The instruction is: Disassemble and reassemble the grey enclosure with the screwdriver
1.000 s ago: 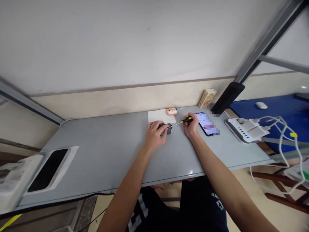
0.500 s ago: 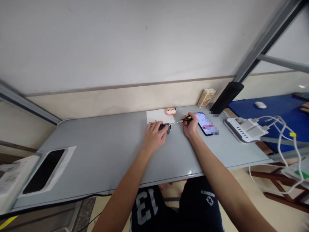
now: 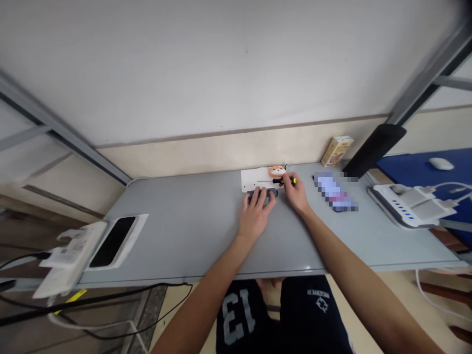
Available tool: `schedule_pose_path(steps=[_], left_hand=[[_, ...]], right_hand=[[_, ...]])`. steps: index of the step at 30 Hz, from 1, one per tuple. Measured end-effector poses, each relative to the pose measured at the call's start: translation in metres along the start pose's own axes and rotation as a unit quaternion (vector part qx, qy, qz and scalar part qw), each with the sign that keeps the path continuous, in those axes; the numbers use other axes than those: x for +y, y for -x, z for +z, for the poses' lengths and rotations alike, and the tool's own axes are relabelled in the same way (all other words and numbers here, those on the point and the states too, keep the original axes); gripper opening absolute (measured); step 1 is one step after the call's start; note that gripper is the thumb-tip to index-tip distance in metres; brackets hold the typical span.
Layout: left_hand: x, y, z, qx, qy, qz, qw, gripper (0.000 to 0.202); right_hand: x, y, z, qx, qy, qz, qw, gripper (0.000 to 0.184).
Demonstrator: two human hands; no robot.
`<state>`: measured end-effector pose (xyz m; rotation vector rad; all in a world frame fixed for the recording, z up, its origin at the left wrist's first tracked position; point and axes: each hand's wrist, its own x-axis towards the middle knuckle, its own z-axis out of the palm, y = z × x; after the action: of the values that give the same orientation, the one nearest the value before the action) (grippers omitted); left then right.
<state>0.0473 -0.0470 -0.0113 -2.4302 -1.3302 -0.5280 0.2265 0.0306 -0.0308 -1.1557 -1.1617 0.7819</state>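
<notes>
My left hand (image 3: 255, 216) lies over a small dark grey boxy device (image 3: 272, 192), fingers curled around it on the desk. Much of the device is hidden under those fingers. In my right hand (image 3: 297, 194) is a screwdriver (image 3: 278, 181) with a black and yellow handle, its thin shaft pointing left. That shaft passes above a white sheet of paper (image 3: 248, 176), on which a few tiny dark specks show, too small to name. An orange and white animal-faced trinket (image 3: 277, 171) sits at the paper's right end, just behind the screwdriver.
A phone (image 3: 334, 191) with a lit screen lies right of my right hand. Beyond it are a small carton (image 3: 336, 151), a black cylinder (image 3: 376, 150) and a white charging strip (image 3: 401, 206) with plugs. Leftward lie a dark phone (image 3: 112, 242) and another power strip (image 3: 73, 253).
The screwdriver has come off the device and now points left over the paper. My left hand has turned the device. The view has swung left, so things appear farther right.
</notes>
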Motion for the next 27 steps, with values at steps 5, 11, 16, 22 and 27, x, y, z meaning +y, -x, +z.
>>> schedule_pose_path(steps=[5,11,16,22,27], left_hand=[[-0.009,0.003,-0.004,-0.019,0.016,0.03,0.999,0.056],[-0.017,0.001,-0.002,-0.01,0.031,0.052,0.998,0.057],[-0.018,-0.005,0.001,0.013,0.044,0.066,0.997,0.053],[-0.018,-0.004,0.007,0.046,0.069,0.05,0.995,0.051],[-0.017,-0.003,0.005,0.039,0.096,0.035,0.994,0.053]], right_hand=[[0.0,0.001,-0.002,-0.032,0.016,-0.012,0.999,0.043],[0.0,-0.001,-0.006,0.0,0.009,0.0,1.0,0.043],[0.0,-0.001,-0.009,-0.023,0.025,-0.006,0.999,0.045],[0.001,0.0,-0.008,-0.063,0.032,-0.018,0.997,0.046],[-0.004,0.001,-0.007,-0.059,0.011,-0.006,0.998,0.047]])
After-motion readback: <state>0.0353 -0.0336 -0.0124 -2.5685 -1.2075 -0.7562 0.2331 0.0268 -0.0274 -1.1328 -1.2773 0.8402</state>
